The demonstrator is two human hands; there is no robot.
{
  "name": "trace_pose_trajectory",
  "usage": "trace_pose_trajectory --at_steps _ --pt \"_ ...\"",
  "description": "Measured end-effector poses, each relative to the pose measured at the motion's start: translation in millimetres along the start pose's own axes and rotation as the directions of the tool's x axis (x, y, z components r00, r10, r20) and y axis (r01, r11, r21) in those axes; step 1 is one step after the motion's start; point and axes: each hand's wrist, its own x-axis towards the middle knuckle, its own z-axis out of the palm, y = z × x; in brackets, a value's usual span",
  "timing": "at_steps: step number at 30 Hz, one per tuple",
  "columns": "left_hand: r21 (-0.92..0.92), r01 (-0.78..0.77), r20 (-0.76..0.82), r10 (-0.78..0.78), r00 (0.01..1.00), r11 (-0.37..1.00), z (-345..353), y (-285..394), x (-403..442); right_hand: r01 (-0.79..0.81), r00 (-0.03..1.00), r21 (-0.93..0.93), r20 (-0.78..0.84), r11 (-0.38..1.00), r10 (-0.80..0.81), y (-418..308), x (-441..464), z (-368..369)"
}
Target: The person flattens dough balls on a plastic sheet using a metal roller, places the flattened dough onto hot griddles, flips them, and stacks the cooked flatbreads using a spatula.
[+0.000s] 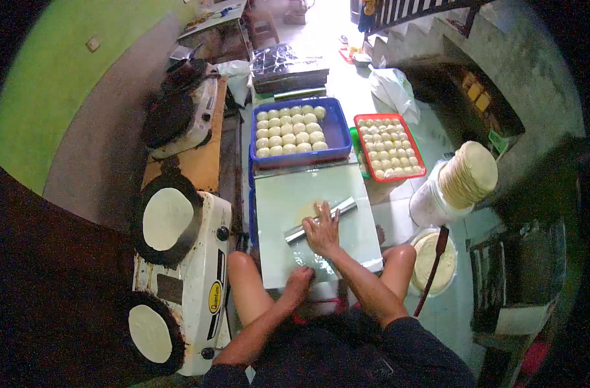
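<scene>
My right hand (322, 236) lies over a shiny metal rolling pin (344, 207), its fingers stretched out and spread across the tube. The pin rests slantwise on a pale, glossy board (275, 194) in front of me. A thin yellowish patch, apparently flattened dough (305, 211), shows just beyond the pin and is partly covered by it. Curled closed at the board's near edge is my left hand (300, 282); whatever its fingers hold, if anything, is hidden.
Beyond the board stand a blue tray (337, 132) and a red tray (419, 169) of dough balls. At left, flat dough rounds (168, 218) lie on dark pans over a white stove (208, 275). Stacked rounds (469, 174) top a tub at right, near a brown-handled tool (432, 275).
</scene>
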Motion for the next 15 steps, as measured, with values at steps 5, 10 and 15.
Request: trace_pose_trajectory --at_steps 5,10,15 --pt "0.011 0.052 0.02 -0.053 0.998 0.999 -17.0 21.7 3.5 -0.097 0.994 0.189 0.065 0.977 0.086 1.3 2.6 -14.6" --pt "-0.011 0.025 0.025 -0.025 0.999 1.0 -6.8 8.5 5.1 -0.193 0.973 0.06 0.137 0.979 0.184 -6.4 32.0 -19.0" --pt "-0.014 0.021 0.044 -0.02 0.999 1.0 -9.4 9.1 -0.7 -0.166 0.986 0.008 -0.028 0.986 0.166 2.6 47.6 -10.7"
